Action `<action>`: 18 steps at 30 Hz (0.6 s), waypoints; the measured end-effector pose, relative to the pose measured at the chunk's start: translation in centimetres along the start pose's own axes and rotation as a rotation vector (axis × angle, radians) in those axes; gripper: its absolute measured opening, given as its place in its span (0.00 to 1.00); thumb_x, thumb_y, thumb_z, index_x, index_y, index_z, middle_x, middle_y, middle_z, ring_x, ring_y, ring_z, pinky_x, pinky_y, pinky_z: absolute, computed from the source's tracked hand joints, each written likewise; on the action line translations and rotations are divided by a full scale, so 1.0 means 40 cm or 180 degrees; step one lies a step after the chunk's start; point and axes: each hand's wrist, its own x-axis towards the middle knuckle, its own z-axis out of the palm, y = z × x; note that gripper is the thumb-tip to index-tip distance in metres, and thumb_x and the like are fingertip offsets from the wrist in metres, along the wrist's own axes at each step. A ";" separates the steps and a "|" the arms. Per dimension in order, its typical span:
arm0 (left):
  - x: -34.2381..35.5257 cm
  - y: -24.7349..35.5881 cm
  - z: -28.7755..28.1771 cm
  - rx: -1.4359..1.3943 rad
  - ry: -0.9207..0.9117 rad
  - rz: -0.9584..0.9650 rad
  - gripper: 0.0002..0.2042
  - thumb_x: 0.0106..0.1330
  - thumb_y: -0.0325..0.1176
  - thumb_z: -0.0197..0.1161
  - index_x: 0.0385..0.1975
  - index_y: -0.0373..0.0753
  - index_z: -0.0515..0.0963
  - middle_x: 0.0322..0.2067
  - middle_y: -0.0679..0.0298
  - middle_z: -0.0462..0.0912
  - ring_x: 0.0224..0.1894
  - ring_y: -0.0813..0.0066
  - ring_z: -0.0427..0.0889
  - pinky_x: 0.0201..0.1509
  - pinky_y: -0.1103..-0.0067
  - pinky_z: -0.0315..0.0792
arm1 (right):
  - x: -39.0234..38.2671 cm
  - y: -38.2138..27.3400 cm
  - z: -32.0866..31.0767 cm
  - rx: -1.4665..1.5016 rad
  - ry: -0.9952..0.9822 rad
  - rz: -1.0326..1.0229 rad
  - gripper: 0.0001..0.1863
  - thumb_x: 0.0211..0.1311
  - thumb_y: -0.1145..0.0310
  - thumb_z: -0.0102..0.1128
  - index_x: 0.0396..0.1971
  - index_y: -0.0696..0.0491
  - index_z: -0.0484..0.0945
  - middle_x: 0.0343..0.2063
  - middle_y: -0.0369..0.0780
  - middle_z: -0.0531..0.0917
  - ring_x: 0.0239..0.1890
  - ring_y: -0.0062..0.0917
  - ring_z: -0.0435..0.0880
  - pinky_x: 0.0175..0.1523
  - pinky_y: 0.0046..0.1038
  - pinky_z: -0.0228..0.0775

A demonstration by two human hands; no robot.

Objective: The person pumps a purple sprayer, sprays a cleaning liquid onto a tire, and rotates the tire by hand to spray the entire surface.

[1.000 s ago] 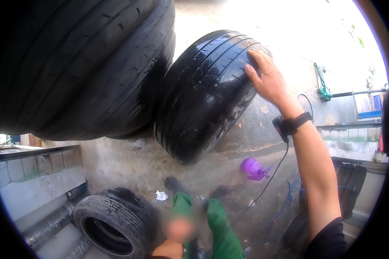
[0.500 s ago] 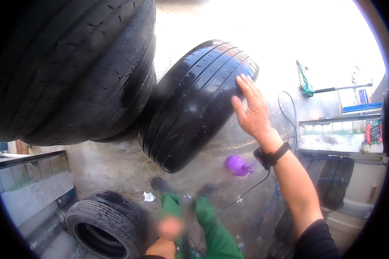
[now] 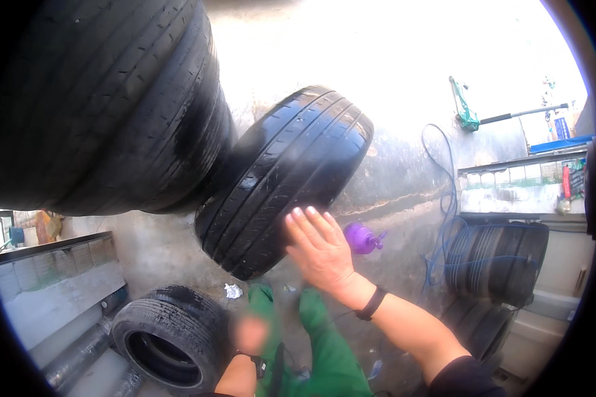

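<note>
A black tyre (image 3: 285, 178) with a wet, glossy tread stands upright in front of me, tilted in the view. My right hand (image 3: 321, 248), fingers stretched out and flat, is at the lower right edge of its tread, touching or very close to it. Nothing is held in that hand. Low in the view, in front of my green trousers, my left hand (image 3: 250, 334) is smeared, so its fingers cannot be read. Left of that hand, two worn tyres (image 3: 169, 337) lie together on the floor.
A tall stack of large tyres (image 3: 106, 112) rises at upper left, against the wet tyre. On the floor are a purple bottle (image 3: 362, 238), a blue hose (image 3: 451, 198) and a green floor jack (image 3: 467, 116). More tyres (image 3: 496, 261) sit at right beneath a tiled ledge (image 3: 510, 195).
My right hand has slid from the tyre's upper right edge down and left to its lower right side. The wet tyre now appears slightly lower and further left.
</note>
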 end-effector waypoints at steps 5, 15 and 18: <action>-0.106 0.191 -0.404 -0.0772 0.1715 0.0298 0.22 0.63 0.37 0.70 0.53 0.33 0.76 0.48 0.49 0.81 0.54 0.48 0.80 0.57 0.62 0.74 | -0.030 -0.150 0.018 0.0053 -0.0173 -0.0429 0.36 0.63 0.66 0.57 0.74 0.47 0.67 0.75 0.34 0.66 0.78 0.27 0.60 0.82 0.42 0.45; -0.111 0.249 -0.621 0.0329 0.2481 0.1046 0.39 0.47 0.41 0.82 0.61 0.37 0.73 0.56 0.54 0.80 0.58 0.53 0.79 0.58 0.63 0.70 | -0.054 -0.154 -0.051 0.1605 0.0334 -0.0244 0.27 0.53 0.77 0.66 0.57 0.53 0.80 0.61 0.42 0.81 0.66 0.38 0.77 0.74 0.46 0.61; -0.113 0.183 -0.572 0.0385 0.2599 0.0965 0.39 0.46 0.43 0.83 0.60 0.36 0.74 0.55 0.56 0.82 0.57 0.54 0.80 0.58 0.64 0.70 | -0.028 0.013 -0.076 0.0981 0.0527 0.0466 0.37 0.54 0.71 0.74 0.66 0.54 0.72 0.67 0.46 0.75 0.72 0.44 0.69 0.75 0.46 0.59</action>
